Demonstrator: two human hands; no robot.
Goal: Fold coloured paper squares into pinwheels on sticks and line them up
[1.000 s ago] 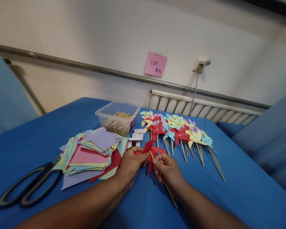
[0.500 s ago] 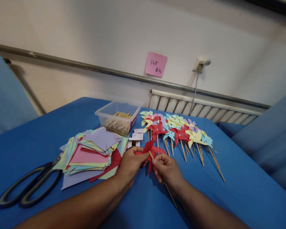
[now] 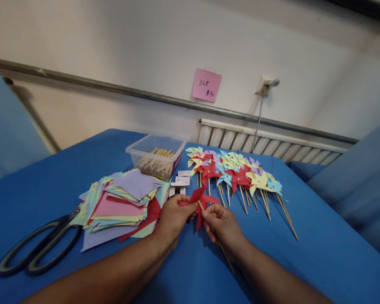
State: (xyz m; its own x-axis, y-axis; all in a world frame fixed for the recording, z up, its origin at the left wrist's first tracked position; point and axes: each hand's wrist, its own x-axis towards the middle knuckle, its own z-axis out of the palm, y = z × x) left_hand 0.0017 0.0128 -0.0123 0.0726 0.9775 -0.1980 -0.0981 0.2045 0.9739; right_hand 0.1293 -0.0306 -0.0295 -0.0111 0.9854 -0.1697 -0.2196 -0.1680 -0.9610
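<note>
A red paper pinwheel (image 3: 197, 196) is pinched in my left hand (image 3: 175, 215), its thumb pressed near the centre. My right hand (image 3: 223, 223) grips a thin wooden stick (image 3: 227, 257) whose upper end lies against the middle of the pinwheel; the lower end slants down toward me. Whether the stick is fastened there I cannot tell. Just beyond my hands are small white boxes (image 3: 181, 181). Left of my left hand lies a stack of coloured paper squares (image 3: 123, 204), with black-handled scissors (image 3: 52, 240) beside it.
Several finished-looking pinwheels (image 3: 239, 177) on sticks lie in a group at the back right. A clear plastic box (image 3: 156, 156) of wooden sticks stands behind the paper. The blue-covered table (image 3: 319, 253) meets a wall with a radiator (image 3: 228, 137) and a rail (image 3: 139, 95).
Almost nothing differs. Both hands keep the same hold on the red pinwheel and stick, and the whole view has shifted only very slightly.
</note>
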